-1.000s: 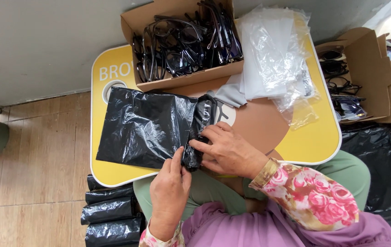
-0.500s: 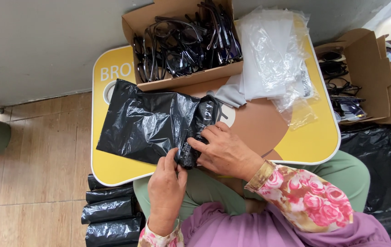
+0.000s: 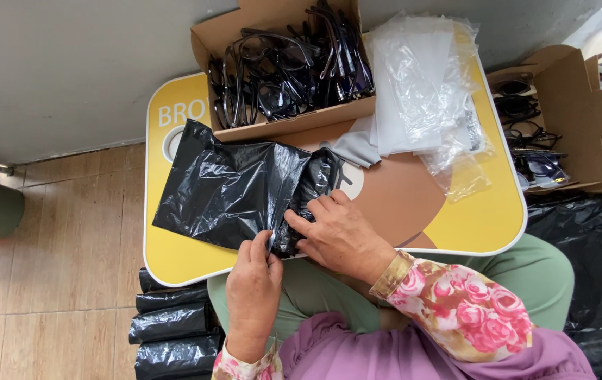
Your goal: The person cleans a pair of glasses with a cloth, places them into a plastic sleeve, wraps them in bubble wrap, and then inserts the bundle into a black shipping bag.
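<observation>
A crumpled black plastic bag (image 3: 227,190) lies on a small yellow lap table (image 3: 484,225). A dark pair of glasses (image 3: 322,179) pokes out at the bag's right end, partly wrapped in it. My left hand (image 3: 253,278) pinches the bag's near edge between thumb and fingers. My right hand (image 3: 340,236) presses flat on the wrapped end, fingertips on the black plastic.
A cardboard box (image 3: 287,123) of several black glasses frames stands at the table's far side, beside a stack of clear plastic sleeves (image 3: 421,91) and a grey cloth (image 3: 357,148). More boxes of glasses (image 3: 561,119) stand at right. Filled black bags (image 3: 171,324) lie on the tiled floor at left.
Both hands have shifted slightly along the bag's near edge, and the plastic has been folded tighter over the glasses. The boxes and sleeves have not moved.
</observation>
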